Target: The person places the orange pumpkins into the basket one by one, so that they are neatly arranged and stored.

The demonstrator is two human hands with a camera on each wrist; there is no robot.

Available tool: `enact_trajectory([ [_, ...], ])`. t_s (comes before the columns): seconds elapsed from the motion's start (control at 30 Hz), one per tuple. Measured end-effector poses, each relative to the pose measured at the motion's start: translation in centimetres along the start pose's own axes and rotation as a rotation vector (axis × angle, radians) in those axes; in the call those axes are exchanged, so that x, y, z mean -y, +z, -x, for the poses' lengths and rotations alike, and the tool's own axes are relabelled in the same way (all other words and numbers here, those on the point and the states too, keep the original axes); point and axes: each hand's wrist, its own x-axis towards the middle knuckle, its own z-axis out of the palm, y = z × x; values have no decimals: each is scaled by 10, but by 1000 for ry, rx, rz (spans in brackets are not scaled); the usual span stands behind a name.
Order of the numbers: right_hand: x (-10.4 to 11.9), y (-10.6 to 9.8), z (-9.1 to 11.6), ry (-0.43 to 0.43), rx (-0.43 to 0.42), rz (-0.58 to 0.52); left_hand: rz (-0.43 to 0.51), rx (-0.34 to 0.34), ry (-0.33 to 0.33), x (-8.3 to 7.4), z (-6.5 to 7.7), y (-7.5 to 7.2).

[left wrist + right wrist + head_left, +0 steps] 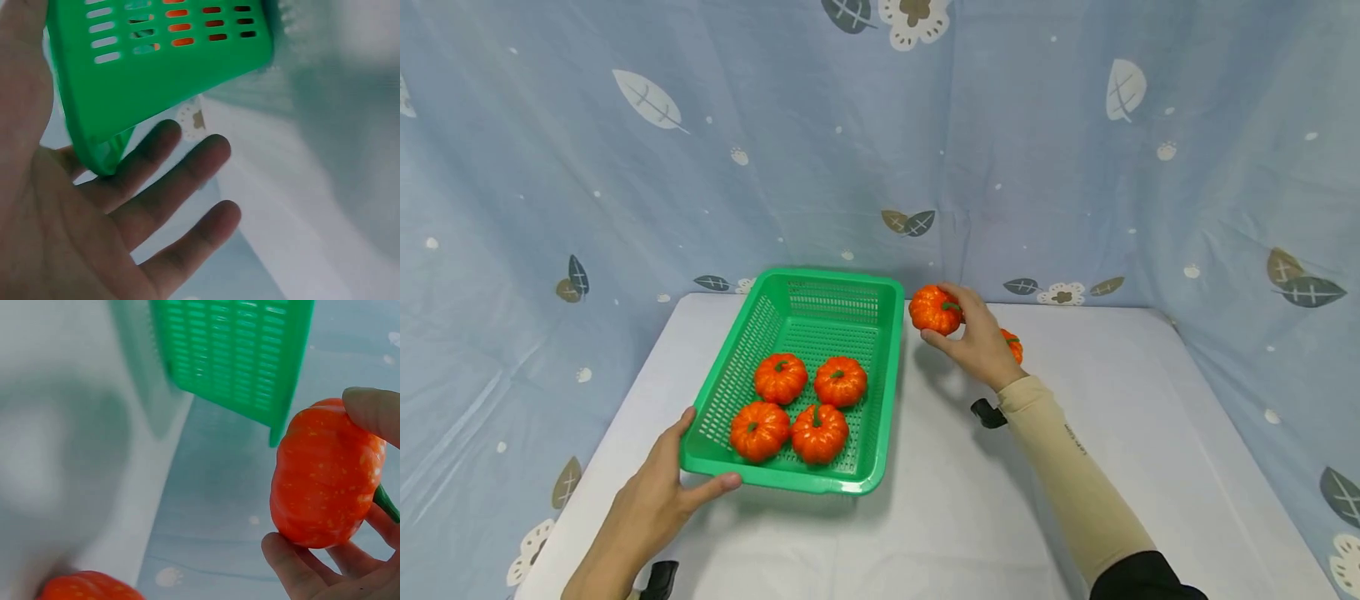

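Note:
In the head view my right hand point(976, 340) grips a small orange pumpkin point(934, 310) above the table, just right of the green basket point(891, 400). The right wrist view shows this pumpkin point(328, 475) between thumb and fingertips, its green stem towards the palm. Another pumpkin point(1013, 345) lies on the table, partly hidden behind the right hand. My left hand point(655, 492) rests against the basket's near left corner, thumb and fingers spread apart. Its straight fingers point(181, 187) show under the basket rim in the left wrist view. Several pumpkins point(781, 378) sit inside the basket's near half.
A white-covered table point(970, 517) carries everything. Behind it and along the sides hangs a blue curtain point(1037, 183) printed with leaves and flowers. A black wrist-camera piece point(988, 413) juts out beside the right wrist.

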Motion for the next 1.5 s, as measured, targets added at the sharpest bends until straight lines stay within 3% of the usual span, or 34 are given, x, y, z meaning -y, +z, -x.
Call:
enact_trajectory([
  [0.27,14,-12,-6,-66,-33,-54,-58,23,24,-6,4,-5],
  [0.67,35,-14,-16,-72,23,-138,35,76,20,-9,-2,-7],
  [0.97,48,-7,-35,-124,56,-120,87,62,36,-6,-4,-7],
  [1.5,69,15,-66,-82,198,-40,146,26,23,-1,-1,-3],
])
